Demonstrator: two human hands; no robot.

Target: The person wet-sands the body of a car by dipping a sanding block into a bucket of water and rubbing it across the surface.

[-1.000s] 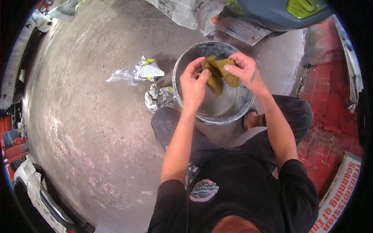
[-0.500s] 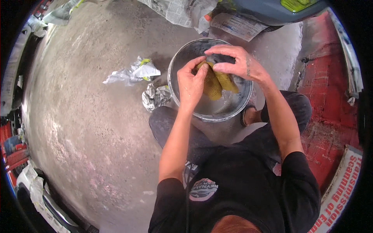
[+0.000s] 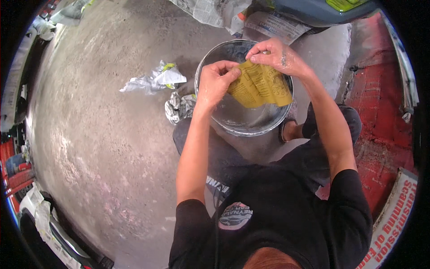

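Observation:
A mustard-yellow sheet of sandpaper, its printed back turned up, is spread between my hands above a round metal bucket. My left hand pinches the sheet's left corner between thumb and fingers. At the top edge, my right hand grips it with thumb and fingertips, a ring showing on one finger. The sheet's right part bends and hangs over the bucket. Inside the bucket, what looks like cloudy grey water shows below the sheet; the far inside is partly hidden by the sheet and my hands.
Crumpled newspaper and a torn plastic-and-paper scrap lie left of the bucket on the concrete floor. Beyond it, newspaper masking hangs by a grey car panel. A red-painted floor strip runs along the right.
The sandpaper, folded over and gathered between my fingers before, is now opened out with its print showing. My left hand has shifted left, and my right fingers have closed on the top edge.

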